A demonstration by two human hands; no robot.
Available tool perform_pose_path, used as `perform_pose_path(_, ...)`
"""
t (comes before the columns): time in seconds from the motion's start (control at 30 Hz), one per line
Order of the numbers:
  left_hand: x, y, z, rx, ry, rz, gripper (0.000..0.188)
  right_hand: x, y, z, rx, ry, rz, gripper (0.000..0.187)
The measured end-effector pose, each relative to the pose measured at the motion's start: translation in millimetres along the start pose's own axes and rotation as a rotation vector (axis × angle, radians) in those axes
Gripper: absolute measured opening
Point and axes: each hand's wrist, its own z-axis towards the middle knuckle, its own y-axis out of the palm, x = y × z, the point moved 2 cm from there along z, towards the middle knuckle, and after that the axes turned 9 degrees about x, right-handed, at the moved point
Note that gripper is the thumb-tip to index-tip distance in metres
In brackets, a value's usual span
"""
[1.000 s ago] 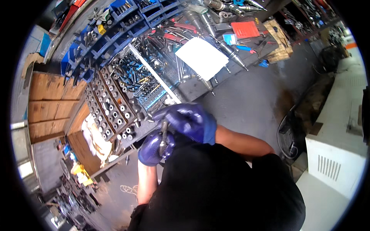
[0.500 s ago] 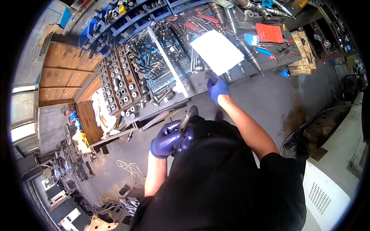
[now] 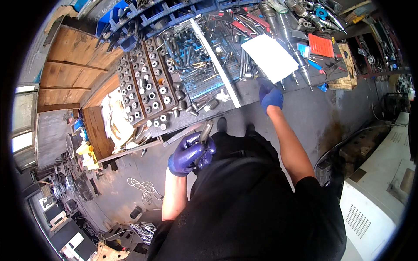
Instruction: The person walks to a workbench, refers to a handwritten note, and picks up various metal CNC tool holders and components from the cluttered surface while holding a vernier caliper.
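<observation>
The rod (image 3: 206, 131) is in the left hand (image 3: 190, 155), in front of the black shirt (image 3: 252, 195) and short of the bench (image 3: 250, 93). Gloved fingers curl around its lower part, clamped on it; the upper end sticks out above the fist, leaning slightly right. The left forearm stands nearly upright in view, wrist almost straight.

The right arm stretches farther forward, its forearm slanting up and leftward from the elbow. The right hand (image 3: 271, 96) is at the bench's near edge, just below the white sheet (image 3: 271, 58). Its fingertips are dark and hard to make out, so I cannot tell whether they are together or on something.

Between the 2 hands, beyond the rod, a pale bar (image 3: 215, 63) lies across the blue tray (image 3: 204, 90). Left of that stands the rack (image 3: 156, 78). A cord (image 3: 144, 188) lies on the floor.
</observation>
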Motion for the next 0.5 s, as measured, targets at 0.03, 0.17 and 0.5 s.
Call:
perform_pose_path(0.03,3.3,-4.8,-0.5,0.017,-0.008,0.022,0.049,-2.9,-2.8,1.7,0.020,-0.002,-0.055,0.030)
perform_pose_path(0.17,7.1,-15.1,-12.0,-0.003,-0.029,-0.008,0.046,-3.3,1.6,5.4,0.076,-0.030,-0.178,0.030)
perform_pose_path(0.5,-7.1,6.8,1.3,-0.096,-0.015,-0.075,0.041,-25.7,7.7,21.4,-0.501,-0.100,-0.810,0.055)
